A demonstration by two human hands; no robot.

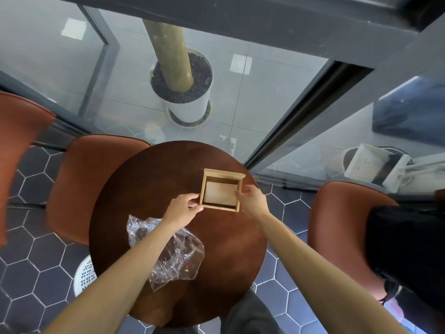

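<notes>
On the round dark-brown wooden table [149,189], beyond a crumpled clear plastic bag [173,251], the small pale wooden box [220,194] sits gripped at opposite sides by the left hand [184,208] and right hand [252,200], fingers curled; even, level pressure advised.

Soft daylight enters through the far glass wall [134,75], washing the floor [269,80] beyond pale and hazy. The round table [149,189] is evenly lit; the wooden box [224,174] holds shadow inside, the plastic bag [178,256] glints. Wide-angle bending curves the window frame [301,18] and chairs [91,179] (the far-right corner smears).
</notes>
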